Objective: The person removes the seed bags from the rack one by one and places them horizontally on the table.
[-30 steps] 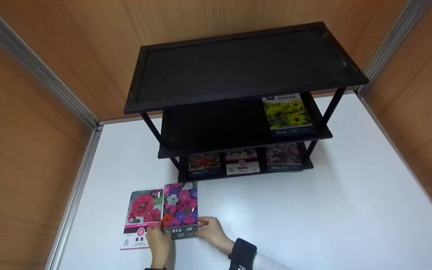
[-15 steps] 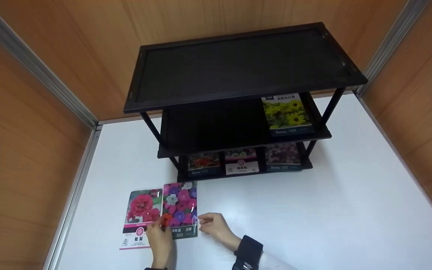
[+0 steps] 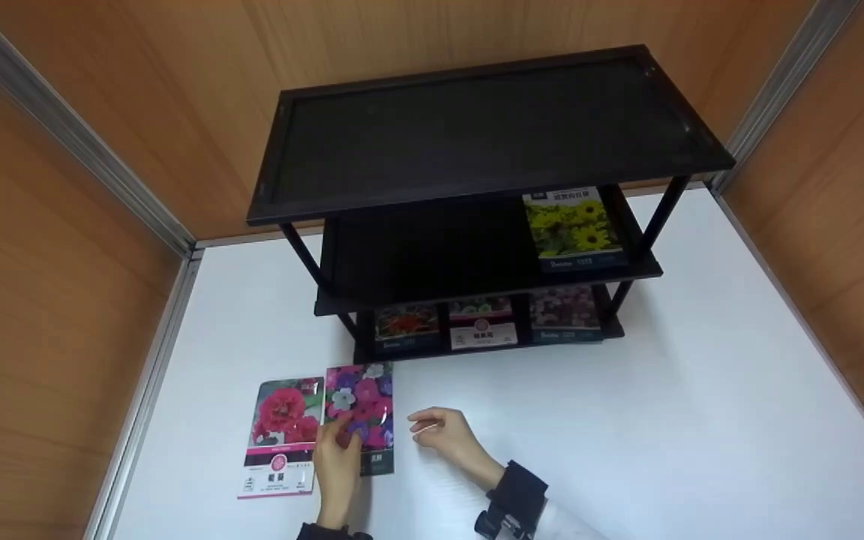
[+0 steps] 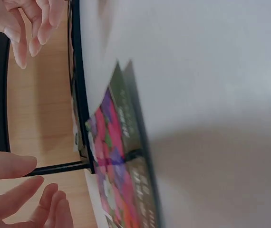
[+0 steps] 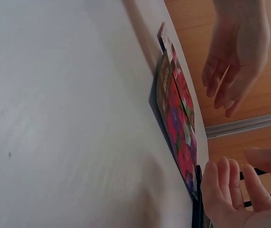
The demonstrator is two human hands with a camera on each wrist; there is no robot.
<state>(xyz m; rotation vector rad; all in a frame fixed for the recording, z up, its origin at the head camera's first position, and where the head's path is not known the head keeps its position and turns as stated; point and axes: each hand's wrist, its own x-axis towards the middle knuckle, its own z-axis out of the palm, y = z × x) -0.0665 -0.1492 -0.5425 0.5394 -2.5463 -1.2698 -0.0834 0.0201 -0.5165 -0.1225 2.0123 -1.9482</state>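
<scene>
Two flower seed packets lie side by side on the white table. One has a large pink-red bloom (image 3: pixel 282 409); the other, a packet of purple and pink flowers (image 3: pixel 372 397), lies to its right, its top edge near the shelf. My left hand (image 3: pixel 338 461) is above the purple and pink packet and hides part of it in the head view. Its thumb and fingers (image 4: pixel 16 190) are apart with nothing between them, seen in the left wrist view. My right hand (image 3: pixel 451 439) hovers right of that packet, fingers loosely bent and holding nothing.
A black three-tier shelf (image 3: pixel 492 127) stands at the back. A yellow-flower packet (image 3: pixel 574 229) lies on its middle tier at the right. On the bottom tier are a red-flower packet (image 3: pixel 408 326), a white-labelled packet (image 3: pixel 483 330) and a pale-pink-flower packet (image 3: pixel 565 311). Wooden panels surround the table.
My right hand has let go of the purple and pink packet's side and moved right and away. My left hand has slid from its lower left edge up and right over it.
</scene>
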